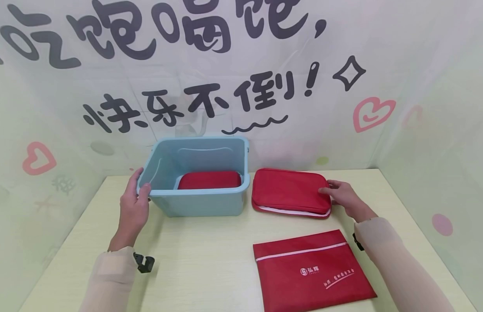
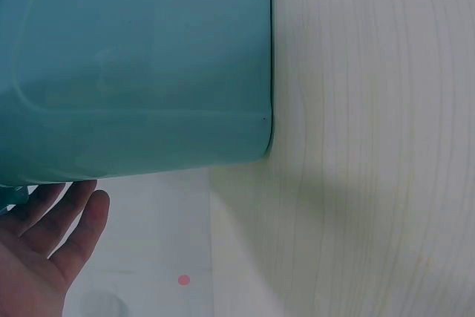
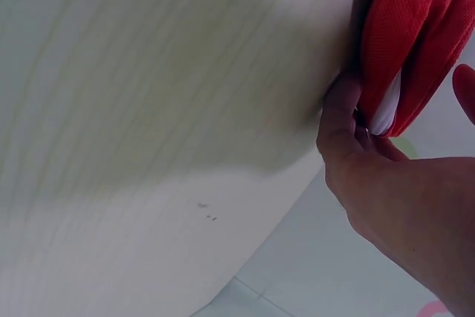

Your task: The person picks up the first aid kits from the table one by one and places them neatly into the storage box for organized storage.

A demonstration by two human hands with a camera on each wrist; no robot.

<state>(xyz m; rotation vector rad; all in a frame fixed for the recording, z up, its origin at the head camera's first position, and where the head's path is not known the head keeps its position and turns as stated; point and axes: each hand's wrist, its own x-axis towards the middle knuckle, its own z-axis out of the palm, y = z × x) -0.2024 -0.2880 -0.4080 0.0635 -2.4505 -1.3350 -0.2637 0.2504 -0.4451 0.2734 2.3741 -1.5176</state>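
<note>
A light blue plastic storage bin (image 1: 202,203) stands at the back left of the table, a red pouch (image 1: 209,180) lying inside it. My left hand (image 1: 134,208) holds the bin's left end, thumb over the rim and fingers along the outer wall; the left wrist view has these fingers (image 2: 83,224) against the wall. To the right of the bin is a second red zippered pouch (image 1: 290,190) with a white strip along its partly gaping front edge. My right hand (image 1: 344,197) pinches its right end, thumb on top and fingers underneath, as the right wrist view also shows (image 3: 401,183).
A flat red document bag (image 1: 304,277) with a white zipper line and white print lies at the front right, below the pouch. Pale printed walls (image 1: 288,151) enclose the wooden table (image 1: 202,260) at the back and both sides.
</note>
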